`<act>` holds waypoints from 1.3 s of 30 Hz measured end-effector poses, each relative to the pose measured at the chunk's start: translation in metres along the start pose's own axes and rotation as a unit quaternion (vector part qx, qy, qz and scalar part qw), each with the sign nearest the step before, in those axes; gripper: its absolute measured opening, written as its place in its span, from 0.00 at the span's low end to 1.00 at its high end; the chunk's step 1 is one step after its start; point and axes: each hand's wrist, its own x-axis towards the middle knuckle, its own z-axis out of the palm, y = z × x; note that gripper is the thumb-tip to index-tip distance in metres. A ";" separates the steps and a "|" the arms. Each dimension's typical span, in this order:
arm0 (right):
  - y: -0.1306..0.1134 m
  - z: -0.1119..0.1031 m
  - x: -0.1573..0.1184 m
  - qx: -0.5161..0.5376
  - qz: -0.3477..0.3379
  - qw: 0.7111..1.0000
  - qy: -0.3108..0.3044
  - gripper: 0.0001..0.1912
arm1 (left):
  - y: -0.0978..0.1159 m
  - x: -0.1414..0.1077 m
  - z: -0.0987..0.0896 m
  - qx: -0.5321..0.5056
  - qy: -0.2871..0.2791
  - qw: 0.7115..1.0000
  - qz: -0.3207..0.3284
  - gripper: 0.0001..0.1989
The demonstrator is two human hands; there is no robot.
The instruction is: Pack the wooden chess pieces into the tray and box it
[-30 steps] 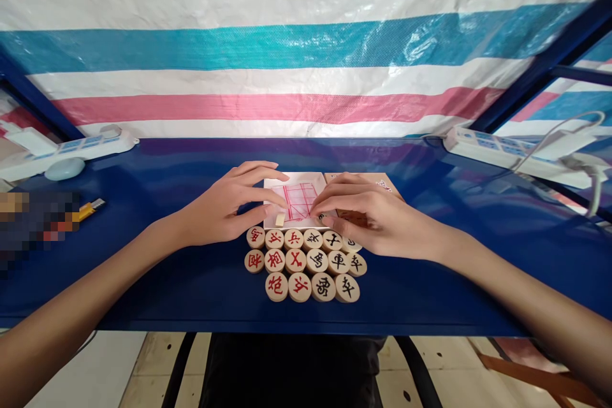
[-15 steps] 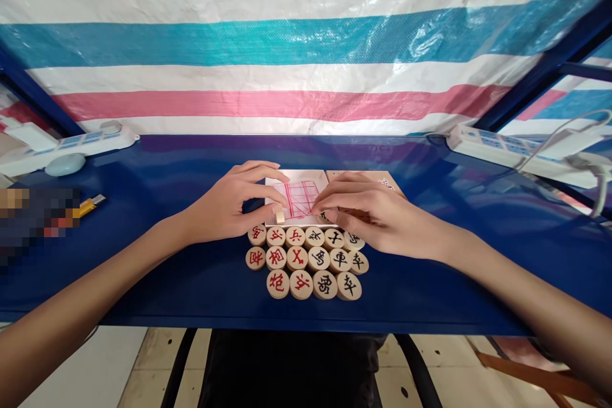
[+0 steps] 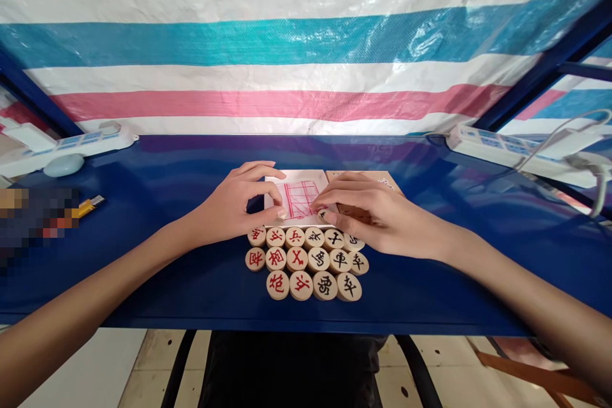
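A shallow white box [image 3: 299, 175] with red lines drawn inside lies on the blue table. At its left side, my left hand [image 3: 243, 201] pinches a small pale wooden piece [image 3: 282, 214] between thumb and index finger. My right hand [image 3: 370, 207] reaches over the box's right side, its fingers closed on a round chess piece [image 3: 322, 215] with a black character. In front of the box stand several round wooden chess pieces [image 3: 297, 259] in three rows, red characters on the left, black on the right.
A brown lid or board [image 3: 389, 182] lies partly under my right hand. White power strips [image 3: 95, 145] sit at both back corners. A yellow tool [image 3: 88, 205] lies at the left, beside a blurred patch. Striped sheeting hangs behind the table [image 3: 191, 299].
The small piece at my left fingertips has turned or shifted and shows less. My right fingertips and the black-marked piece have moved slightly; the rows stay in place.
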 end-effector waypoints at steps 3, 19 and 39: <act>0.000 0.000 0.000 0.001 -0.003 1.000 0.002 0.10 | -0.001 0.001 0.002 0.000 0.015 1.000 0.008 0.08; -0.003 -0.002 0.001 -0.001 -0.010 1.000 -0.006 0.12 | 0.004 0.003 -0.009 0.054 0.072 0.995 0.029 0.09; 0.004 0.001 0.000 -0.026 -0.031 0.999 -0.011 0.09 | 0.007 -0.001 -0.013 0.060 0.000 0.997 0.042 0.07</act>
